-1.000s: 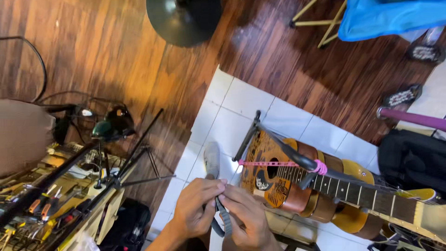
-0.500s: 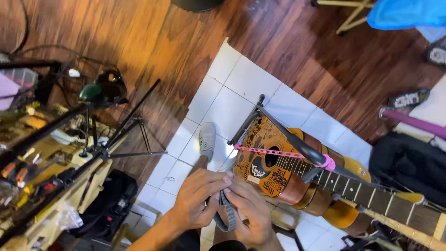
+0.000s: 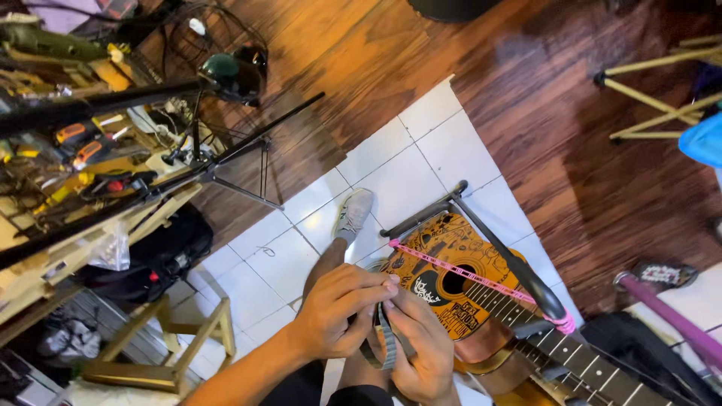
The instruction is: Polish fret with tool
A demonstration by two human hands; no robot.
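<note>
While both your left hand [image 3: 335, 312] and right hand [image 3: 421, 349] pinch the limp pink tape [image 3: 470, 276] stretched across the guitar [image 3: 459, 289], grip its end firmly, since it looks light and slippery.

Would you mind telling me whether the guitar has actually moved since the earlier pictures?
Cannot tell. The guitar sits against the same white floor tiles throughout; its shift in frame looks like head-camera motion.
</note>
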